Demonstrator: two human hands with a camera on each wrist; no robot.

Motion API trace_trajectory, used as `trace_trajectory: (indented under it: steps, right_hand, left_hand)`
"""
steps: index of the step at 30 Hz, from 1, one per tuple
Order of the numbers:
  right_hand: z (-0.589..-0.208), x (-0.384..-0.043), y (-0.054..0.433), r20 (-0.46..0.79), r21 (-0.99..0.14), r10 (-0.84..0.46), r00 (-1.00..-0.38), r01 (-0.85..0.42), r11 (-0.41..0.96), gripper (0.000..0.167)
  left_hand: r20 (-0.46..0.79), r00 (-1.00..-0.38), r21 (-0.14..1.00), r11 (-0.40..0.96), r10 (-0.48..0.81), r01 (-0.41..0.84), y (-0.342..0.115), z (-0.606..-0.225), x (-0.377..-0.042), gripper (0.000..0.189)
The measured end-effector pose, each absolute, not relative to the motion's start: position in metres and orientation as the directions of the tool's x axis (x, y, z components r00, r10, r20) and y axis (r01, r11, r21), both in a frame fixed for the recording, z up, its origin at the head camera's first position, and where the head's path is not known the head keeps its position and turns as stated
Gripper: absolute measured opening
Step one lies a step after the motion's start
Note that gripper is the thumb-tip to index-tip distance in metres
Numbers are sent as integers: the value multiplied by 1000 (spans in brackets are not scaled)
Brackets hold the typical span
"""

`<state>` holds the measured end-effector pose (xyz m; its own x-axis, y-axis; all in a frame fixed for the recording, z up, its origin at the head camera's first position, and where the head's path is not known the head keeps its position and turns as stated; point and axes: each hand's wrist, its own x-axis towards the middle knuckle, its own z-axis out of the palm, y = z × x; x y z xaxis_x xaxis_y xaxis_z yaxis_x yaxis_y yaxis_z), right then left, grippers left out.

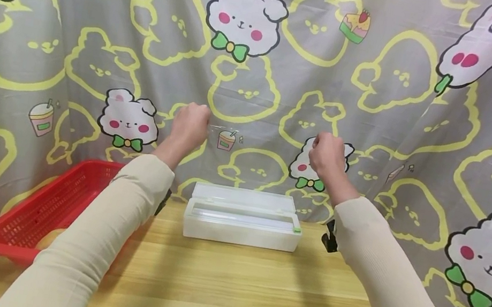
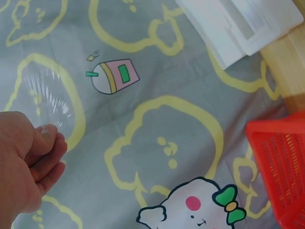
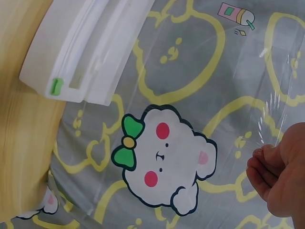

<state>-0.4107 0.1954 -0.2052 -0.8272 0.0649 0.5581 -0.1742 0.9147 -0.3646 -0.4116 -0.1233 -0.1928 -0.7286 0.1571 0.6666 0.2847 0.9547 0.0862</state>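
A see-through sheet of plastic wrap point(image 2: 53, 98) hangs stretched between my two raised hands, with shiny creases fanning out from each grip. My left hand point(image 1: 190, 125) pinches one corner between thumb and curled fingers. At the other end, my right hand point(image 1: 327, 156) pinches the wrap point(image 3: 270, 117) the same way. Both hands are up in front of the patterned curtain, above the table. Below and between them stands a white plastic wrap dispenser point(image 1: 239, 234) on the table, its lid point(image 1: 243, 197) raised and a green slider point(image 1: 296, 230) at its right end.
On the left of the wooden table point(image 1: 223, 291) is a red plastic basket point(image 1: 6, 244), partly behind my left sleeve, with a round yellowish thing point(image 1: 50, 238) inside. A black clip point(image 1: 331, 238) sits near the right forearm. A grey cartoon-print curtain point(image 1: 258, 79) closes off the back.
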Motion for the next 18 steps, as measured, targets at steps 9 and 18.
trace_trajectory:
  steps: [9, 18]
  right_hand:
    - [-199, -407, 196, 586, -334, 47, -809, -189, 924, 22]
    - [-193, -402, 198, 597, -316, 30, -802, -200, 928, 17]
  left_hand:
    - [656, -744, 129, 952, 128, 277, -123, -186, -409, 31]
    - [650, -752, 177, 939, 114, 295, -125, -178, -405, 28]
